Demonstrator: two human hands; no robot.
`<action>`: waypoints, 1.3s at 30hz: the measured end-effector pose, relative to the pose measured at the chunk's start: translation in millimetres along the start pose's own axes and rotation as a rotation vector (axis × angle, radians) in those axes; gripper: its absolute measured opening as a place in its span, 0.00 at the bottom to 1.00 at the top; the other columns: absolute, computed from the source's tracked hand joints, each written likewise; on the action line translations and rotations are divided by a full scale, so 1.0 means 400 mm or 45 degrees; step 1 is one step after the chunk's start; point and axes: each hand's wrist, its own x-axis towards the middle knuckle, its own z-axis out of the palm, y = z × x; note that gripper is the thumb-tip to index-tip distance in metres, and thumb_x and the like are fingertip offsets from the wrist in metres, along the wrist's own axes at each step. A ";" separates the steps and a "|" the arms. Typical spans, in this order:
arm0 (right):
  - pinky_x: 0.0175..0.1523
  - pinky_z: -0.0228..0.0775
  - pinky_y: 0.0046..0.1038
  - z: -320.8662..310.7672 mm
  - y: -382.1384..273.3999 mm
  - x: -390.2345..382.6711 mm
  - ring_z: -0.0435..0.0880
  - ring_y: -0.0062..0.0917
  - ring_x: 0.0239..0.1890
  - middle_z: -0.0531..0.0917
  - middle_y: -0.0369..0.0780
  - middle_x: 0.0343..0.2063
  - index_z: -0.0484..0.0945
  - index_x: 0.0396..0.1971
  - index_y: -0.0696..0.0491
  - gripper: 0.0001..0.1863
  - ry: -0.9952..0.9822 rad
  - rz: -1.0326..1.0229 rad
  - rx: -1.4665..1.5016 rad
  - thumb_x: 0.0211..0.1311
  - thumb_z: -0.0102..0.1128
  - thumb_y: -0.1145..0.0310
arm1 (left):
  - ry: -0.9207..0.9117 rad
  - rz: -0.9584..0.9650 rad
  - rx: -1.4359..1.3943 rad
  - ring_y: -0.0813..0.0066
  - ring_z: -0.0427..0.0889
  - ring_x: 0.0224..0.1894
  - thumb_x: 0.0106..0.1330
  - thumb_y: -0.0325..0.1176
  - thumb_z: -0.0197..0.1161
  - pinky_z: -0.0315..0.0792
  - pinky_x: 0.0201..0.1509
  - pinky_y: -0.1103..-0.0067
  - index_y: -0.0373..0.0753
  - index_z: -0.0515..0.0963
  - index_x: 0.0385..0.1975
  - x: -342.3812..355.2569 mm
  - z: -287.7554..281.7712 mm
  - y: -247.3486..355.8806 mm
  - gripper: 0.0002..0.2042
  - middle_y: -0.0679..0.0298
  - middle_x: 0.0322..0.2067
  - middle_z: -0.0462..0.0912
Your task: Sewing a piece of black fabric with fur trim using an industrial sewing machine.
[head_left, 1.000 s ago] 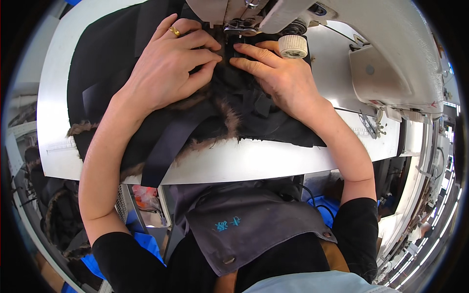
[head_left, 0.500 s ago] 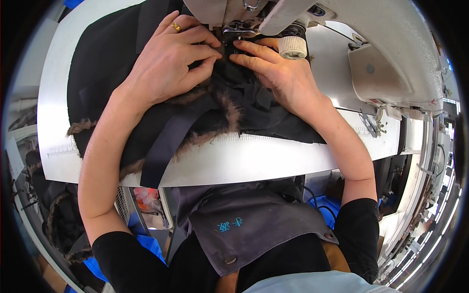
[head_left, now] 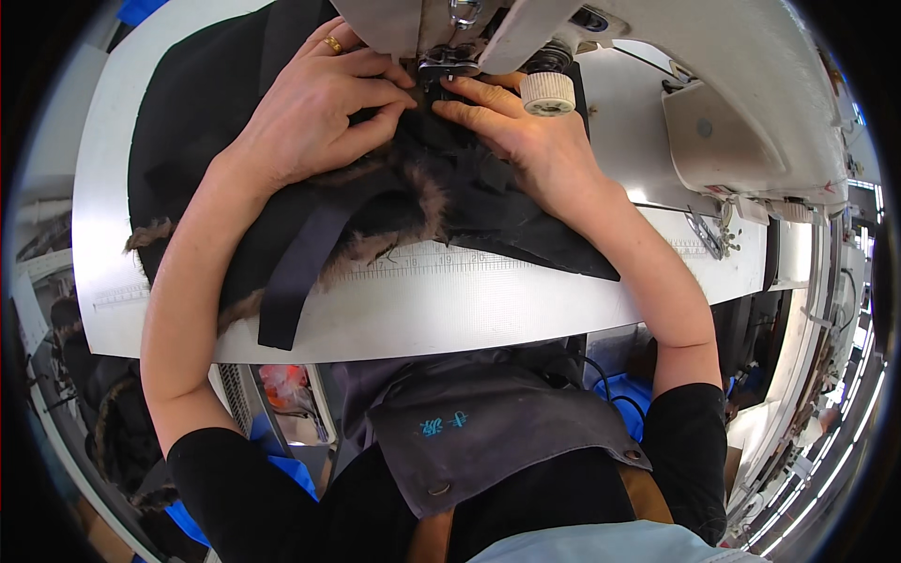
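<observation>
My left hand [head_left: 328,113], with a gold ring, has curled fingers pinching black fur-trimmed fabric [head_left: 483,235] just left of the sewing machine's presser foot [head_left: 450,77]. My right hand [head_left: 526,141] lies on the fabric right of the foot, index and middle fingers stretched toward it; some fingers are partly hidden behind a cream knurled knob [head_left: 548,92]. Brown fur [head_left: 427,202] runs through the fabric below my hands, and a dark strap [head_left: 286,305] hangs toward the table's front edge. The exact point under the needle is too small to make out.
The white table [head_left: 488,319] has printed scales and a curved front edge. The machine body [head_left: 751,122] fills the upper right, with metal tools [head_left: 709,235] beneath it. At lower left hang more fur-trimmed dark pieces [head_left: 117,422], beside blue plastic [head_left: 291,474].
Both hands and the fabric have shifted slightly upward and left. The strap's lower end has moved up-left, and more of the printed scale shows below the fabric. The whole view has shifted slightly.
</observation>
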 end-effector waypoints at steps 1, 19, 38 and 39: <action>0.48 0.76 0.33 0.000 0.000 -0.001 0.80 0.35 0.47 0.84 0.36 0.40 0.84 0.45 0.43 0.19 -0.005 0.004 -0.003 0.50 0.64 0.70 | -0.009 0.000 -0.013 0.63 0.76 0.53 0.56 0.30 0.62 0.61 0.67 0.69 0.40 0.85 0.30 0.002 -0.001 -0.001 0.06 0.67 0.37 0.84; 0.70 0.47 0.53 -0.052 0.014 -0.027 0.74 0.36 0.57 0.82 0.41 0.48 0.79 0.50 0.50 0.24 -0.177 0.042 0.729 0.59 0.64 0.50 | 0.020 0.138 0.281 0.65 0.77 0.50 0.57 0.33 0.64 0.64 0.63 0.69 0.42 0.83 0.29 0.000 -0.025 0.026 0.04 0.68 0.39 0.83; 0.65 0.60 0.36 -0.088 -0.023 -0.006 0.75 0.33 0.50 0.78 0.37 0.38 0.78 0.50 0.55 0.32 -0.321 -0.385 0.029 0.35 0.70 0.71 | -0.006 -0.398 0.018 0.60 0.76 0.35 0.58 0.20 0.61 0.71 0.40 0.73 0.31 0.78 0.29 -0.056 -0.032 0.234 0.01 0.60 0.35 0.80; 0.61 0.63 0.34 -0.076 -0.024 -0.028 0.76 0.31 0.46 0.77 0.36 0.36 0.81 0.45 0.55 0.28 -0.258 -0.387 0.073 0.35 0.68 0.72 | -0.006 -0.398 0.020 0.60 0.76 0.35 0.58 0.20 0.61 0.71 0.40 0.73 0.31 0.78 0.29 -0.058 -0.031 0.235 0.01 0.60 0.35 0.80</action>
